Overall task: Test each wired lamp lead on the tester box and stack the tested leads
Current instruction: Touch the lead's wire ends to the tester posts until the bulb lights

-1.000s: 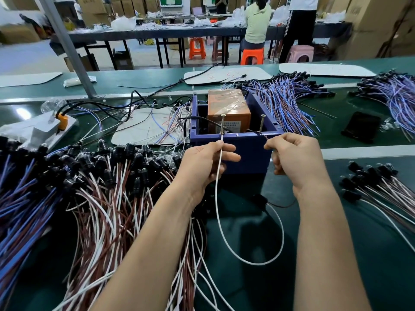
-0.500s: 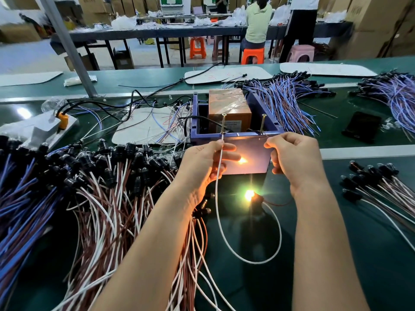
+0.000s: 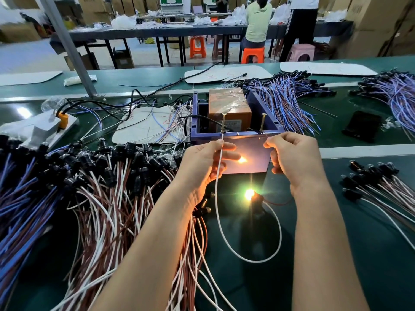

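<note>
Both hands, left and right, still pinch the lead wires; bulb stays lit.

Both forearms rise from the bottom edge; mid-frame, left hand and right hand each pinch an end of the lead.

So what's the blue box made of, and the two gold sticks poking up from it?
Blue box: looks like moulded plastic, smooth and slightly glossy, since its front wall mirrors the glow of the lit lamp. Gold sticks: probably metal screws, brassy and shiny, with spiral threads and flat heads.
</note>
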Tool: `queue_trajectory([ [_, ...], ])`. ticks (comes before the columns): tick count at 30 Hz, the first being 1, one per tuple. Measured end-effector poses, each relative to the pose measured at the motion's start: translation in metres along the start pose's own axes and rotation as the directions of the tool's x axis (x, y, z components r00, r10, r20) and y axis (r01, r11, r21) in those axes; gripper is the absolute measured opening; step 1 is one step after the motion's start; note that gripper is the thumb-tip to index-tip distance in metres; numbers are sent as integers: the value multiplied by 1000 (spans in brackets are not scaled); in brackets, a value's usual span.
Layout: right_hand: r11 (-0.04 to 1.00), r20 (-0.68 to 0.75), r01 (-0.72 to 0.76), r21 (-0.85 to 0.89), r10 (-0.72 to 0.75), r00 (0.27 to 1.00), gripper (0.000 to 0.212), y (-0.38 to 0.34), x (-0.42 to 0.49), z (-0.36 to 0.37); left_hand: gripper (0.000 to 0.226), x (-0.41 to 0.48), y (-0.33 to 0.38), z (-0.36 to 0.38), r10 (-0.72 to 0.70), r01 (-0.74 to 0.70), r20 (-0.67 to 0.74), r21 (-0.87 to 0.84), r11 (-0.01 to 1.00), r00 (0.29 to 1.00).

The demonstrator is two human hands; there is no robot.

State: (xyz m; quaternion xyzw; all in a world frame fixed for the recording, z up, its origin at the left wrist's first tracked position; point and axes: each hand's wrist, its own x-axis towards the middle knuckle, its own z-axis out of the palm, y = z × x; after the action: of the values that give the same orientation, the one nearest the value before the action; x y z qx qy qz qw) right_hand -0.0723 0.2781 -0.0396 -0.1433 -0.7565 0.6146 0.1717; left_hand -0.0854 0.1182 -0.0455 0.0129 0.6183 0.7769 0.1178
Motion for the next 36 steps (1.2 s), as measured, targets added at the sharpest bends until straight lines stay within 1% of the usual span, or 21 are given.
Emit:
queue_trajectory([
  [5,1000,-2,12,-3,-12,1000,22,-1,-1,0,28,0,0,-1,8,-8,2,11,1000,1000],
  [7,999,11,-6,45,5,1000,22,-3,-2,0,29,1,-1,0,18,-19,14,69,997,1000],
  [8,991,32,-35,131,31,999,22,-6,-3,0,31,0,-1,0,18,-23,46,120,993,999],
  [9,966,71,-77,248,61,996,24,-9,-4,0,32,-1,-1,0,9,-28,113,169,985,994],
  [11,895,163,-150,421,89,983,34,-14,-3,-3,34,-4,-1,0,-39,-38,321,231,972,946],
  [12,876,205,-173,451,87,975,41,-17,-3,-5,35,-6,-1,0,-72,-36,408,251,967,910],
  [13,865,243,-191,463,83,966,48,-18,-4,-7,38,-7,-1,0,-103,-28,455,272,962,884],
  [14,864,278,-203,460,77,957,53,-20,-4,-10,41,-7,-1,0,-125,-20,460,298,955,879],
  [15,875,312,-208,438,69,948,55,-20,-5,-13,43,-6,-1,0,-132,-17,435,322,947,891],
  [17,926,403,-183,331,36,914,55,-20,-8,-19,42,-4,-2,-2,-117,-26,371,360,933,921],
  [20,989,536,-100,113,24,844,45,-21,-12,-24,28,-3,-5,-2,-127,-36,346,428,903,930],
  [22,998,554,-50,-39,63,830,30,-20,-15,-24,25,-4,-8,-1,-137,-58,322,528,847,937],
  [25,961,508,-55,-271,191,840,12,-11,-14,-22,23,-5,-11,-1,-171,-57,295,629,775,940],
  [27,879,519,3,-476,278,808,7,-7,-13,-27,26,-5,-12,0,-183,-54,293,649,759,939],
  [28,829,522,37,-557,315,793,8,-6,-14,-29,31,-5,-12,-1,-180,-54,281,662,748,943],
  [29,775,509,72,-628,339,791,13,-4,-18,-32,35,-4,-13,0,-176,-57,273,674,736,946],
  [30,706,477,116,-699,339,811,21,-2,-23,-33,39,-3,-14,2,-176,-58,267,685,726,948],
  [32,523,392,201,-828,283,875,37,8,-39,-31,53,-3,-15,5,-205,-41,262,703,710,943],
  [33,461,371,227,-858,250,895,39,15,-48,-28,60,-4,-16,7,-227,-29,263,710,704,938],
  [34,431,365,245,-868,221,904,40,22,-56,-24,64,-4,-17,7,-246,-23,268,719,695,932],
  [36,420,354,246,-874,202,913,39,33,-64,-22,64,-6,-20,8,-266,-21,276,729,685,924],
])
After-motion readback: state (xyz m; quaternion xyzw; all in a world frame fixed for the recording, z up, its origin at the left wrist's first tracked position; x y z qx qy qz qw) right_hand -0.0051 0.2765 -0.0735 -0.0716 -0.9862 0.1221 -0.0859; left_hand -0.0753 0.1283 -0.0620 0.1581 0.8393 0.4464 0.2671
